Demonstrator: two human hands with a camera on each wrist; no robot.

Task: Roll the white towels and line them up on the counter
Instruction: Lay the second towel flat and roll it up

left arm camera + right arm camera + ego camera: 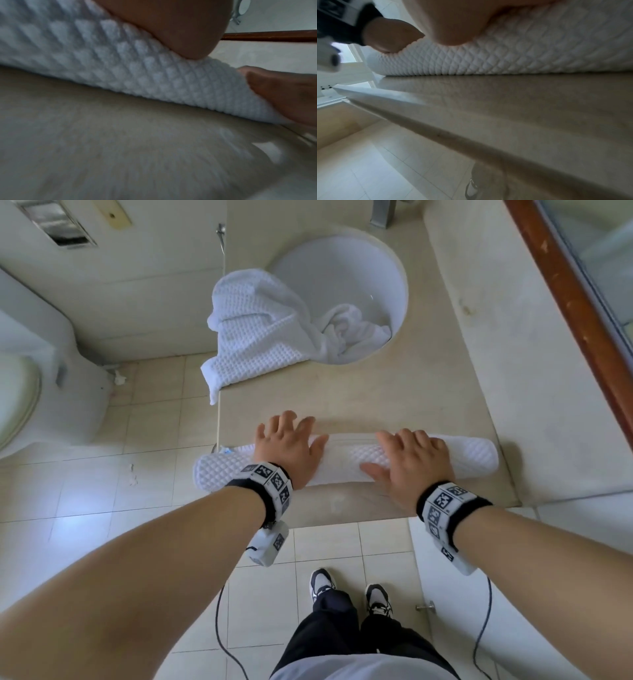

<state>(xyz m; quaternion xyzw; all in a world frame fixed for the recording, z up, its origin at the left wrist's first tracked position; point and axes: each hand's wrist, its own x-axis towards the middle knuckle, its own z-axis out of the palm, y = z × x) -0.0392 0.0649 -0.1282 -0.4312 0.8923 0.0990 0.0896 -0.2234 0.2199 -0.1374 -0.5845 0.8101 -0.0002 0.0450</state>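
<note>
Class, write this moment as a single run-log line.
hands: left hand and right hand flat on rolled towel | counter | unrolled towels by sink

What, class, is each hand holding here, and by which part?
Neither hand has a grip on anything. The left hand and right hand lie flat, fingers spread, pressing on top of the rolled towel on the counter, either side of its middle.

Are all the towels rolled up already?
No, a loose towel lies crumpled beside the sink, partly spilling into it.
</note>
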